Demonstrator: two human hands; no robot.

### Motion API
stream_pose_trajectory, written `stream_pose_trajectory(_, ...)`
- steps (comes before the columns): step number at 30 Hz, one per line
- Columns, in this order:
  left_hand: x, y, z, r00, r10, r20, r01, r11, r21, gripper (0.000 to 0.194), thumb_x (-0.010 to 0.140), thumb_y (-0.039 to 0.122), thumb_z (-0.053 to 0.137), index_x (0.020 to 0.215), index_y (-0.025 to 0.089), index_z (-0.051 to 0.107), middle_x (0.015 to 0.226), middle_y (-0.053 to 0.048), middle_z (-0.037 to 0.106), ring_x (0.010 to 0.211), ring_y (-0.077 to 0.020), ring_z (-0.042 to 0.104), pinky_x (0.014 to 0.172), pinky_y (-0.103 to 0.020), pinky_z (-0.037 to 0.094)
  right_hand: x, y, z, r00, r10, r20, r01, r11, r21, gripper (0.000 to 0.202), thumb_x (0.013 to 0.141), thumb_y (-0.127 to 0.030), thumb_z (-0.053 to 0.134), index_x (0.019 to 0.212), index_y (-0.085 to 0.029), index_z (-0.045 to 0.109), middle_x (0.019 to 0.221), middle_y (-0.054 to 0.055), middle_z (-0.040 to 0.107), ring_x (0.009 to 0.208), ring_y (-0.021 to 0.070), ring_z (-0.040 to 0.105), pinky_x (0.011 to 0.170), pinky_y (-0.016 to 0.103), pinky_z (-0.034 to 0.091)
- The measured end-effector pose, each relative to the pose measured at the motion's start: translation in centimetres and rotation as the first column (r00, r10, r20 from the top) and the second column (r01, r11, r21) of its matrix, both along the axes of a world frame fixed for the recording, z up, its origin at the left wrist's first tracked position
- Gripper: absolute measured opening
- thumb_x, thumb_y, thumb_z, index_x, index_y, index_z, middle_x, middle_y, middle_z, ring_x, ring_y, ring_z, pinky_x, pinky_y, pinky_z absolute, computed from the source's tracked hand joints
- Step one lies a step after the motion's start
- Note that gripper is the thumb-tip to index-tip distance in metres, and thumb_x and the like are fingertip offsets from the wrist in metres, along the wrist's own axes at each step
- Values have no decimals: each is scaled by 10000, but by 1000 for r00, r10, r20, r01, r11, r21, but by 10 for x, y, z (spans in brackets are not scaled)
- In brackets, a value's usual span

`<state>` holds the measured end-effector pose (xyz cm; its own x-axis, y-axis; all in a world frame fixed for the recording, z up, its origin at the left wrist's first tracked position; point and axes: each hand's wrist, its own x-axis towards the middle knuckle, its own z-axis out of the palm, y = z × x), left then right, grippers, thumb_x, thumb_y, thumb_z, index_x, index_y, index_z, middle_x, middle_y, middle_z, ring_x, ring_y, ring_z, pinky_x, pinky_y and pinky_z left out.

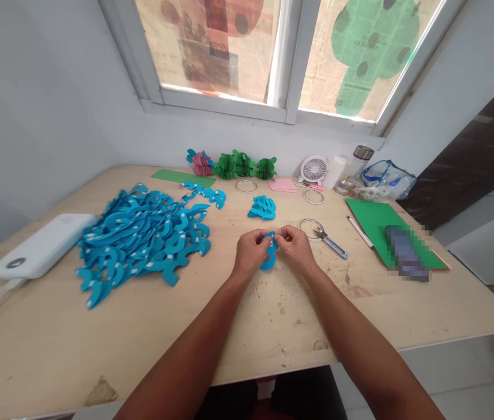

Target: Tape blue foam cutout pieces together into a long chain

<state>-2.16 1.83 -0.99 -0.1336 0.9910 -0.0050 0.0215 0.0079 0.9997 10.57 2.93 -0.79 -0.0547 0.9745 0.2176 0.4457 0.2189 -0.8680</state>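
Note:
Between my two hands is a curved blue paper cutout (268,263), held just over the table near its middle. My left hand (250,249) pinches its upper left edge. With closed fingertips, my right hand (293,242) grips the upper right side. The fingers hide part of the cutout's top. Just beyond the hands lies a small stack of similar blue pieces (262,207). To the left spreads a large heap of blue paper cutouts (142,233), many with small white patches on them.
Right of my hands, blue-handled snips (332,244) rest across a ring (303,226). A white power bank (41,245) with a cable sits far left. Green folded-paper figures (242,165), a small fan (314,170) and a bottle (359,160) line the wall. Green sheets (369,224) lie right.

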Motion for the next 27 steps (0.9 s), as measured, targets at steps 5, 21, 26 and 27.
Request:
stream_pose_trajectory(5, 0, 1, -2, 999, -10, -34, 11, 1000, 21, 145, 595, 211, 611, 695, 170, 708, 531, 2, 605, 428, -100, 486, 384, -185, 360, 0, 0, 2, 999, -19, 33, 19, 1000, -6, 115, 699, -267, 531, 651, -179, 590, 615, -18, 609, 554, 108, 511, 542, 222, 394)
stream_pose_trajectory(21, 0, 3, -6, 1000, -27, -13, 27, 1000, 7, 149, 566, 213, 634, 688, 167, 707, 631, -21, 658, 547, -141, 548, 452, -206, 395, -3, -4, 4, 994, -80, 78, 81, 997, -13, 105, 693, -267, 521, 647, -190, 576, 608, -23, 600, 537, 107, 494, 519, 216, 368)
stream_pose_trajectory(26, 0, 1, -5, 999, -16, -42, 18, 999, 28, 138, 574, 207, 625, 681, 169, 702, 624, -17, 656, 544, -138, 551, 456, -209, 390, -4, -5, 3, 994, -81, 74, 81, 997, -5, 101, 690, -265, 524, 639, -194, 574, 608, -21, 602, 540, 111, 498, 521, 221, 373)
stream_pose_trajectory(27, 0, 1, -4, 999, -15, -48, 16, 999, 28, 134, 575, 207, 624, 677, 168, 701, 610, -14, 651, 536, -136, 549, 454, -209, 385, -4, -5, 3, 994, -82, 74, 82, 997, -4, 100, 689, -264, 524, 638, -194, 574, 609, -20, 602, 542, 112, 500, 522, 221, 374)
